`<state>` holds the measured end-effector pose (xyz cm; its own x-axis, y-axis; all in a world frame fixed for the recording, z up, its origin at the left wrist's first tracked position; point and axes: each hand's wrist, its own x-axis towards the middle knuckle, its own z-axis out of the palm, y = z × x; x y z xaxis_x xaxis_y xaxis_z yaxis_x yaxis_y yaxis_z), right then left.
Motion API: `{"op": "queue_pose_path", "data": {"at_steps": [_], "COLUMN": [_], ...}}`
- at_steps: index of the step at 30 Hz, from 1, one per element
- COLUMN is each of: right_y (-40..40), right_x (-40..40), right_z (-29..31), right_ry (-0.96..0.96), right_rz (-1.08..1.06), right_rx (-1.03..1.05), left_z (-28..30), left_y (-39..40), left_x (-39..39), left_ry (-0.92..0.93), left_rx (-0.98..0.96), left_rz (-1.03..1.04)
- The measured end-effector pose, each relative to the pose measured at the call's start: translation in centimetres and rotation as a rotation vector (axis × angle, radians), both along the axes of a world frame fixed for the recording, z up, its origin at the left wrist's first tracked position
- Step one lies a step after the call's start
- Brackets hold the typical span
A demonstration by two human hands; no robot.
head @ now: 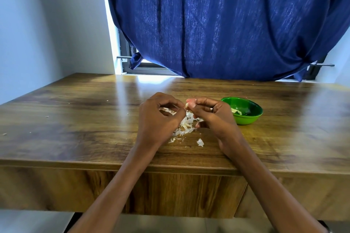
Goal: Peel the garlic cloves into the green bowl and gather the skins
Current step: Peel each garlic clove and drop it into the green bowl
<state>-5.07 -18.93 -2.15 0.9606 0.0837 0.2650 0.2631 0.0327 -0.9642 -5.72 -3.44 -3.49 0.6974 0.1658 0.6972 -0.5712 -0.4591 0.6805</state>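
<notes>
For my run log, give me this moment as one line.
step: peeling | right hand: pinches garlic clove | left hand: pulls skin | white skins pile: wooden table | round green plastic bowl: holds peeled cloves

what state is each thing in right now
garlic clove: pinched in right hand, part peeled
left hand: fingers curled at the clove's skin
green bowl: upright, holds peeled cloves
skins: loose pile on table
curtain: drawn, corners tied back
</notes>
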Motion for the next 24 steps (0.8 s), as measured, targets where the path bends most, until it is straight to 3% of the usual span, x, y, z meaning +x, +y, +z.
{"op": "queue_pose_path", "data": {"at_steps": [16, 24], "right_y": [0.06, -0.03], "right_x": [-0.30, -0.27], "right_z": [0.00, 0.19], "right_ry": [-0.015, 0.050], "right_rz": [0.064, 0.115], "right_rx": [0.021, 0.081], "left_z": [0.09, 0.37], "left_y": [0.32, 0.31], "left_x": [0.25, 0.02], "left_ry": [0.089, 0.170], "left_rx": [-0.067, -0.256], "left_rz": [-0.070, -0.161]}}
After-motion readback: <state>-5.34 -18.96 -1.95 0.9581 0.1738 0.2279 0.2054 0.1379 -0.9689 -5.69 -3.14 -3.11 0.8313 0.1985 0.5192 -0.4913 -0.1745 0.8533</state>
